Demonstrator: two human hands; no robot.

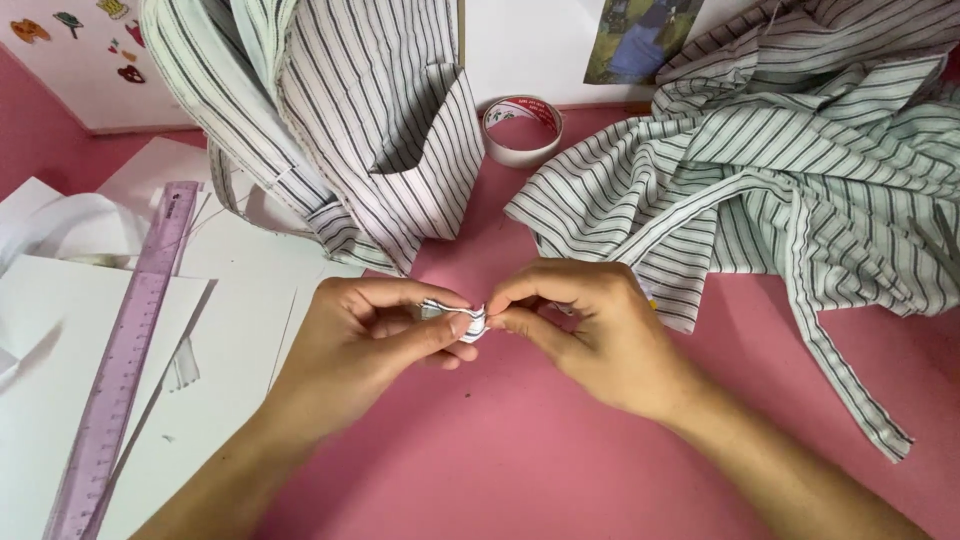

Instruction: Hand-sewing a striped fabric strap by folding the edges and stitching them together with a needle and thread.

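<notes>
striped cloth scrap, perhaps folded, pinched.

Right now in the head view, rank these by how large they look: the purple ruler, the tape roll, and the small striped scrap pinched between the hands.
1. Purple ruler, a long strip across the white paper.
2. Tape roll; it lies farther from the camera, so it may look smaller than it is.
3. Striped scrap, mostly hidden by the left hand and right hand.

Bright, even light; soft shadows, sharp focus.
</notes>
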